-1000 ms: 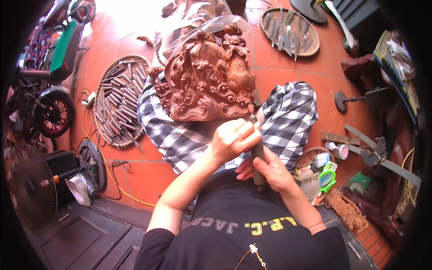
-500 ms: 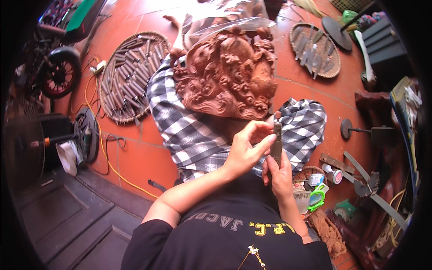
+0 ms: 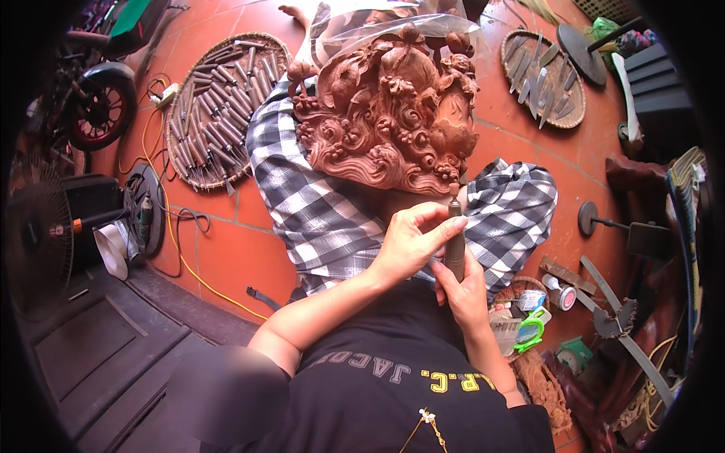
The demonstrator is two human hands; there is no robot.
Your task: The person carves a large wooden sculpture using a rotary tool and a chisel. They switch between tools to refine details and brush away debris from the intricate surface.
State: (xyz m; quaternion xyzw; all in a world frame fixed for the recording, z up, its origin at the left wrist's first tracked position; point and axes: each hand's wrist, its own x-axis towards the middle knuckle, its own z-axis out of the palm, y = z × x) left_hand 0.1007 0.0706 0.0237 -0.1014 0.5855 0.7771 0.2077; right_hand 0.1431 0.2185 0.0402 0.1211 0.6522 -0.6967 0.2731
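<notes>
Head view. Saw a slim, dark grey-brown, cylindrical hand tool (image 3: 455, 245) with a metal neck and small reddish-brown tip, held above the lap, tip pointing away from the body. Found left hand (image 3: 411, 241) pinched narrow on its upper half, with thumb across the barrel. Found right hand (image 3: 462, 291) wrapped around the lower barrel.

Noted a large reddish-brown carved wooden sculpture (image 3: 385, 113) with waves and scrolls right beyond the tip, with a clear plastic sheet (image 3: 393, 29) behind. Couldn't tell tip contact. Saw black-and-white checked cloth trousers (image 3: 306, 226) on both sides of the sculpture's lower edge.

Spotted a round woven basket (image 3: 174, 151) packed with brown-handled tools to the left, a smaller woven basket (image 3: 570, 121) of flat blades far right. Logged a bright green plastic ring-shaped item (image 3: 531, 332) and a white round container (image 3: 563, 296) near the right forearm.

Saw orange floor tiles (image 3: 226, 260) between left leg and yellow cable (image 3: 189, 278), plus more beyond the right knee. Marked dark wooden panelling (image 3: 91, 362) along the lower-left edge, a black fan (image 3: 38, 234) above it.
</notes>
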